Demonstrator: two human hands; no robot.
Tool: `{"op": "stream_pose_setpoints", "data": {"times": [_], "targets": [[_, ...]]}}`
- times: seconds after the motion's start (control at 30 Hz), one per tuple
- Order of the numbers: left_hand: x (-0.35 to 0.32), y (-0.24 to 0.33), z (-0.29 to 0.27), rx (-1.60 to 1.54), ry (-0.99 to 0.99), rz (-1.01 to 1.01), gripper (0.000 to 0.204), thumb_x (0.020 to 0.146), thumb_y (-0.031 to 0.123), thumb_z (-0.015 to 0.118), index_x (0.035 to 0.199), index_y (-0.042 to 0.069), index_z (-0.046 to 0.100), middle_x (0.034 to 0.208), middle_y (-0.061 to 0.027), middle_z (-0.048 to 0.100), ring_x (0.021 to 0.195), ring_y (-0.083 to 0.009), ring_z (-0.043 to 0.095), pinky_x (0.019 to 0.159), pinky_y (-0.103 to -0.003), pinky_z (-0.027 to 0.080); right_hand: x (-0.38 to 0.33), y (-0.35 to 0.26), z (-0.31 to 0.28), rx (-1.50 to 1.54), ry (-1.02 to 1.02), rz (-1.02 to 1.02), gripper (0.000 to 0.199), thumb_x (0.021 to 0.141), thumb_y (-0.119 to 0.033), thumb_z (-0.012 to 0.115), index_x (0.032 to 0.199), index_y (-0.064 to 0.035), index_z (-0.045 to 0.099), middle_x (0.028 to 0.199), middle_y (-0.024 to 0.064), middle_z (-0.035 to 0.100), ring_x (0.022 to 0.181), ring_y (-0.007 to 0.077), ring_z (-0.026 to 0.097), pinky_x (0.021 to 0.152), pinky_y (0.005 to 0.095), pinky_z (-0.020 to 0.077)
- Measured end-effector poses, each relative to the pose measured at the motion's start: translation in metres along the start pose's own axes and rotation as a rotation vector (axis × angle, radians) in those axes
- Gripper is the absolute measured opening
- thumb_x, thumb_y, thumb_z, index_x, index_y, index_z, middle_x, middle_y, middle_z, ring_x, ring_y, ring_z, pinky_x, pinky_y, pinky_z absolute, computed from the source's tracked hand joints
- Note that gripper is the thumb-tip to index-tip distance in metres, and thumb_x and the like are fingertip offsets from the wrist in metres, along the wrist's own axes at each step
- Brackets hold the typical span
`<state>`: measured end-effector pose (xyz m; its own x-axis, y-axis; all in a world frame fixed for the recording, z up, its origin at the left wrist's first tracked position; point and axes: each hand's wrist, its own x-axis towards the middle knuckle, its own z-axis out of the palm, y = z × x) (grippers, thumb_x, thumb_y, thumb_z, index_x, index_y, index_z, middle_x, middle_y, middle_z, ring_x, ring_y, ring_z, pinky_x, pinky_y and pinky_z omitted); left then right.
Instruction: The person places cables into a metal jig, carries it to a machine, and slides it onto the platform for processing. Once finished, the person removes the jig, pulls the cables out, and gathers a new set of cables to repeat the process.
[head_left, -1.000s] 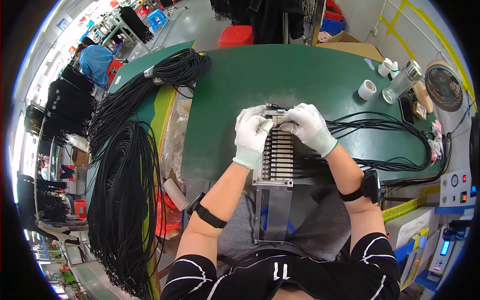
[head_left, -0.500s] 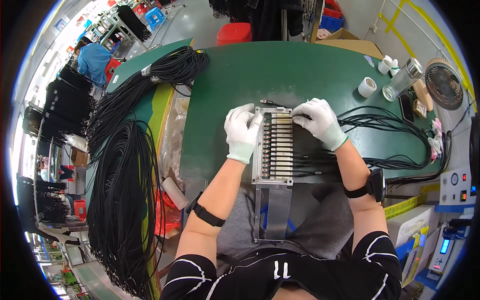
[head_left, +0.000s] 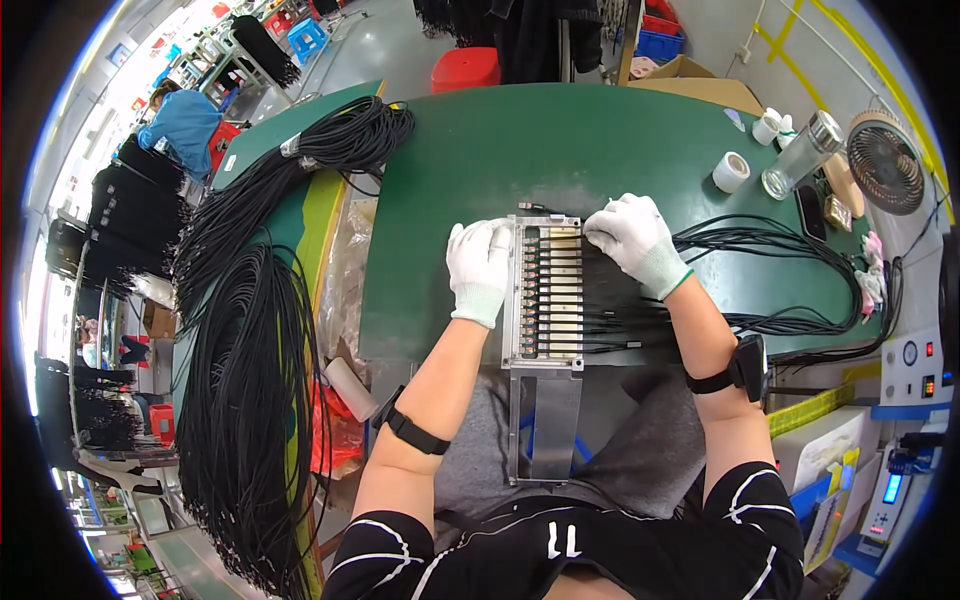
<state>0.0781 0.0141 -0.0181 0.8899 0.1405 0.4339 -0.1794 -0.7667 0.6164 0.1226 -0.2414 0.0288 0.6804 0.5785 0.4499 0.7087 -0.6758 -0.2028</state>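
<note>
A silver metal fixture [head_left: 511, 320] lies lengthwise in front of me, its row of pale slots holding several small cable connectors [head_left: 531, 300]. My left hand [head_left: 479, 265], in a white glove, rests along the fixture's upper left edge, fingers fairly straight and close together. At the upper right end of the slots, my gloved right hand [head_left: 632, 240] has its thumb and fingertips pinched together; what is between them is hidden. Black cables [head_left: 610, 315] leave the lower slots toward the right. Above the fixture lies one loose connector [head_left: 535, 208].
Large black cable coils [head_left: 250, 350] hang and lie at the left. More cable [head_left: 780, 232] loops across the green table [head_left: 440, 150] at right, near a white roll [head_left: 731, 172], a glass bottle [head_left: 803, 155] and a fan [head_left: 885, 165]. A red stool [head_left: 466, 68] stands beyond.
My left hand has shifted slightly left and down, its fingers coming off the fixture's top corner to lie along its side. My right hand stays almost in place, still pinched.
</note>
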Motion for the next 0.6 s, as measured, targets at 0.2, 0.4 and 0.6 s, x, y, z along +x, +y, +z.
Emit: {"op": "stream_pose_setpoints", "data": {"times": [0.2, 0.4, 0.6], "targets": [[-0.002, 0.005, -0.001, -0.057, 0.024, 0.008, 0.025, 0.101, 0.027, 0.054, 0.104, 0.011, 0.074, 0.105, -0.0054, 0.074, 0.104, -0.0243, 0.065, 0.115, -0.043, 0.033, 0.002, -0.008, -0.002, -0.026, 0.009, -0.011, 0.010, 0.082, -0.024, 0.073, 0.088, -0.0164, 0.071, 0.081, -0.0001, 0.066, 0.086, 0.0238, 0.061, 0.079, 0.0382, 0.0439], [-0.008, 0.039, -0.003, 0.119, -0.074, 0.263, 0.023, 0.090, 0.038, 0.066, 0.105, 0.026, 0.078, 0.133, -0.0158, 0.060, 0.125, -0.0357, 0.052, 0.116, -0.052, 0.028, -0.001, -0.011, 0.008, -0.012, 0.028, 0.004, 0.008, 0.081, -0.021, 0.073, 0.087, -0.0157, 0.069, 0.084, 0.0015, 0.066, 0.087, 0.0243, 0.060, 0.079, 0.0388, 0.0447], [-0.007, 0.040, -0.002, 0.314, -0.222, 0.316, 0.032, 0.086, 0.048, 0.069, 0.114, 0.035, 0.077, 0.153, -0.0202, 0.040, 0.139, -0.0433, 0.035, 0.119, -0.057, 0.018, 0.006, 0.003, 0.012, -0.110, 0.252, 0.088, 0.008, 0.080, -0.020, 0.073, 0.085, -0.0162, 0.068, 0.088, 0.0014, 0.065, 0.089, 0.0240, 0.060, 0.080, 0.0380, 0.0448]]}}
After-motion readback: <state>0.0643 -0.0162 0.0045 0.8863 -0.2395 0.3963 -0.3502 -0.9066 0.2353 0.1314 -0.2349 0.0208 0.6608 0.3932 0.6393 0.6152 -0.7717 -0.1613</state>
